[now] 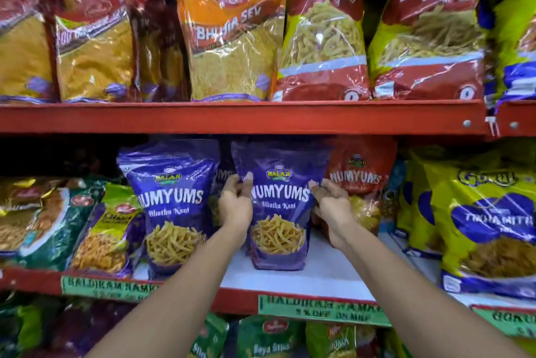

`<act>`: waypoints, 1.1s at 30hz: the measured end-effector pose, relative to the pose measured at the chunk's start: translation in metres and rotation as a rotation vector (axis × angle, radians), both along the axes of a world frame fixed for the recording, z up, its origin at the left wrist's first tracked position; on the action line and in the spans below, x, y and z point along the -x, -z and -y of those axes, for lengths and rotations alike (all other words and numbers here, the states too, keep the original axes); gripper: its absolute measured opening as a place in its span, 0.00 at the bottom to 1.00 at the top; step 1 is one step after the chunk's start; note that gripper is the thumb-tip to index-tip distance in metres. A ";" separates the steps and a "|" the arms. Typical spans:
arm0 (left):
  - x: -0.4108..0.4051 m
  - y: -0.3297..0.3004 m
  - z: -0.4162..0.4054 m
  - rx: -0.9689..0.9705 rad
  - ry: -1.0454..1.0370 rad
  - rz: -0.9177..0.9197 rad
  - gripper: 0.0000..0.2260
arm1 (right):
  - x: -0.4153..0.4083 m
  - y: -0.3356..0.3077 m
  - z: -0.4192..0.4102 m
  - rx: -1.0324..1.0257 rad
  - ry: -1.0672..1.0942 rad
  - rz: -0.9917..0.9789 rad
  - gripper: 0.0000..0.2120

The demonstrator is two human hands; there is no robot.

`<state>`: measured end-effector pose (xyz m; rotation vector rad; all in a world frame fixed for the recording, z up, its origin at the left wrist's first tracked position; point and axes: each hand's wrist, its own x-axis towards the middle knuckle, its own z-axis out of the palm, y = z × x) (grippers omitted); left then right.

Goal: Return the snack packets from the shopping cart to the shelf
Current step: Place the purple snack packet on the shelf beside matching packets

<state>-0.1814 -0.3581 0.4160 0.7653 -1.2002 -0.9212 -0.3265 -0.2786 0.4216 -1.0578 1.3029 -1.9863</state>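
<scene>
A purple Numyums snack packet [280,212] stands upright on the white middle shelf [327,276]. My left hand [235,204] grips its left edge, thumb on the front. My right hand [330,206] touches its right edge with fingers curled around it. A second purple Numyums packet [171,206] stands just to the left, and a red Numyums packet [361,180] stands behind on the right. The shopping cart is out of view.
The red upper shelf [232,116] carries large Bhujia Sev [232,32] and Bhavnagari packets [426,35]. Yellow-green packets [490,224] crowd the right of the middle shelf and green packets [72,227] the left. Green price labels [322,309] line the shelf edge.
</scene>
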 end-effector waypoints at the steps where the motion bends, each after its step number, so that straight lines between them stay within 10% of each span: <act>1: 0.000 0.008 -0.002 -0.025 0.045 0.047 0.14 | -0.001 0.006 0.000 -0.055 -0.023 -0.016 0.10; 18: -0.029 0.055 -0.079 -0.070 0.226 0.288 0.21 | -0.036 0.059 -0.070 -0.232 -0.181 -0.258 0.22; 26: -0.025 0.133 -0.151 0.315 -0.098 0.799 0.29 | -0.039 0.134 -0.137 -0.358 0.259 -1.079 0.35; 33: -0.015 0.250 -0.230 0.393 -0.093 1.091 0.29 | -0.033 0.256 -0.224 -0.476 0.419 -1.230 0.34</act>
